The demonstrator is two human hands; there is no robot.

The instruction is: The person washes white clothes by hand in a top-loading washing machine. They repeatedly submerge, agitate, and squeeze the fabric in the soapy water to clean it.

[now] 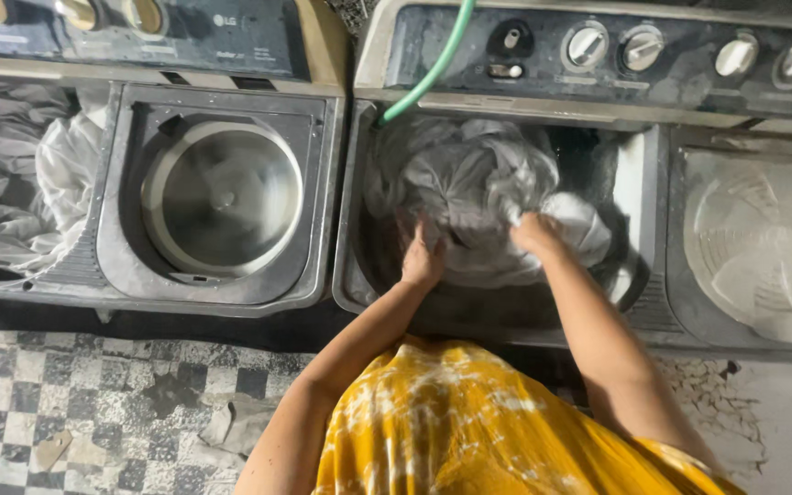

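In the wash tub (630, 197) of the right-hand machine, beneath a green hose (430, 69), a heap of grey wet cloth (474, 188) is pressed by the flat, open left hand (422, 259) and gripped by the closed right hand (533, 231).

Person seen from above, bare forearms, left hand (422, 261) and right hand (535, 233) without rings or gloves, sleeveless yellow tie-dye garment (469, 422) with pale white blotches, loose fabric over the torso
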